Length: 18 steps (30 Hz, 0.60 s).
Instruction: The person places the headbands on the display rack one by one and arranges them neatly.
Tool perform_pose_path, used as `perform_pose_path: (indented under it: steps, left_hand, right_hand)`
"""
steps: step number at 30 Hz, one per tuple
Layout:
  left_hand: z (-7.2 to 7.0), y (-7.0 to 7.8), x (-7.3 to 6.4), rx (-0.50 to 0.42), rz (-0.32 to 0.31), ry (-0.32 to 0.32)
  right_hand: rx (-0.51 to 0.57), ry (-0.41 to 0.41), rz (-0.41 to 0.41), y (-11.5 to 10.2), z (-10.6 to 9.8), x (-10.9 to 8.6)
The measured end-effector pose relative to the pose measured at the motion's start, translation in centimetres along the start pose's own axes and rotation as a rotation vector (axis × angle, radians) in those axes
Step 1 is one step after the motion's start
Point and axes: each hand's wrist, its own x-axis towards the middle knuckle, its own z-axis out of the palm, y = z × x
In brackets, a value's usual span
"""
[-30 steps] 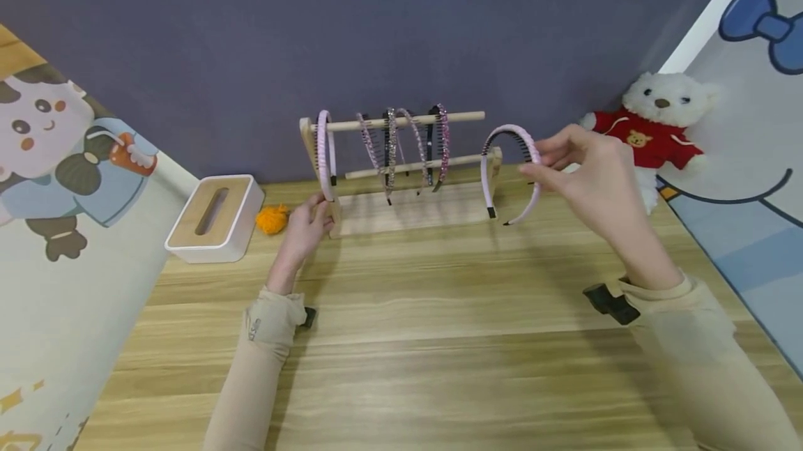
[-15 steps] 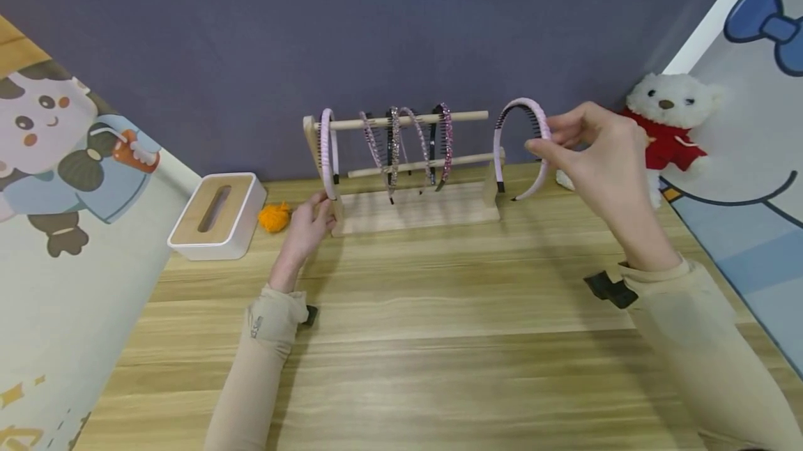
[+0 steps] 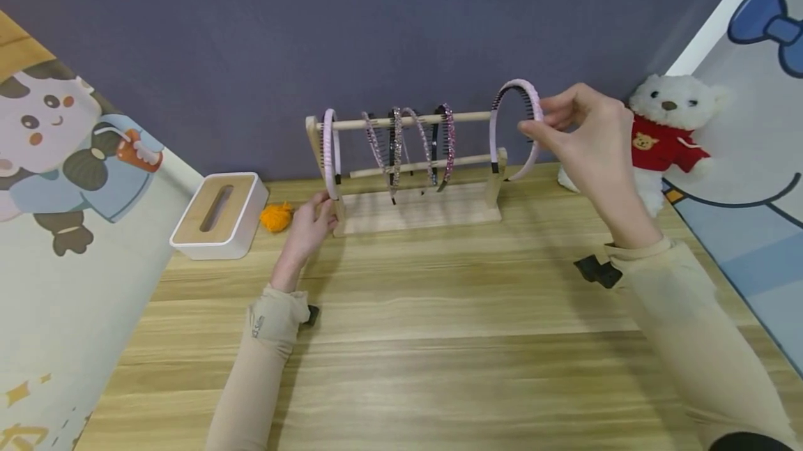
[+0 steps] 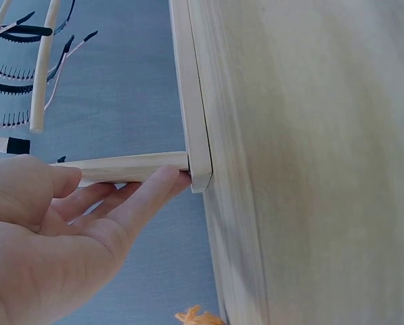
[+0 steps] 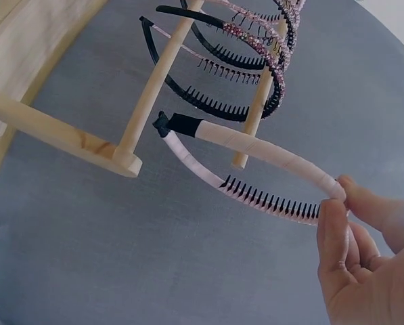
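Note:
A pale pink headband (image 3: 532,94) with black inner teeth is pinched between the thumb and fingers of my right hand (image 3: 594,136). It stands at the right end of the wooden headband rack (image 3: 433,212); in the right wrist view its dark tips (image 5: 186,125) point towards the rack's rods. My left hand (image 3: 306,226) holds the rack's left upright (image 4: 130,166) low down, thumb on one side and fingers on the other. Another pale pink headband (image 3: 329,158) hangs at the rack's left end. Several glittery and dark headbands, one of them magenta (image 3: 449,148), hang mid-rod.
Left of the rack are a white tissue box (image 3: 233,245) with a wooden lid and an orange yarn ball (image 3: 274,217). A white teddy bear (image 3: 666,146) in red sits behind my right hand. A dark wall (image 3: 401,26) rises close behind the rack.
My right hand has raised the pink headband, then brought it leftward to the rack's right end, level with the upper rod. The left hand stays on the upright.

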Motion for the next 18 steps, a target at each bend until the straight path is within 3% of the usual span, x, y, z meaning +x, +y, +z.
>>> perform_pose_path:
  steps: [9,18]
  left_hand:
    - [0.0,-0.1,0.1,0.003,0.001,-0.003]
    - [0.1,0.1,0.0,0.045,0.013,0.009]
  right_hand:
    - [0.006,-0.026,-0.009,-0.6,1.3,0.7]
    - [-0.010,-0.042,-0.072,-1.1,3.3,1.4]
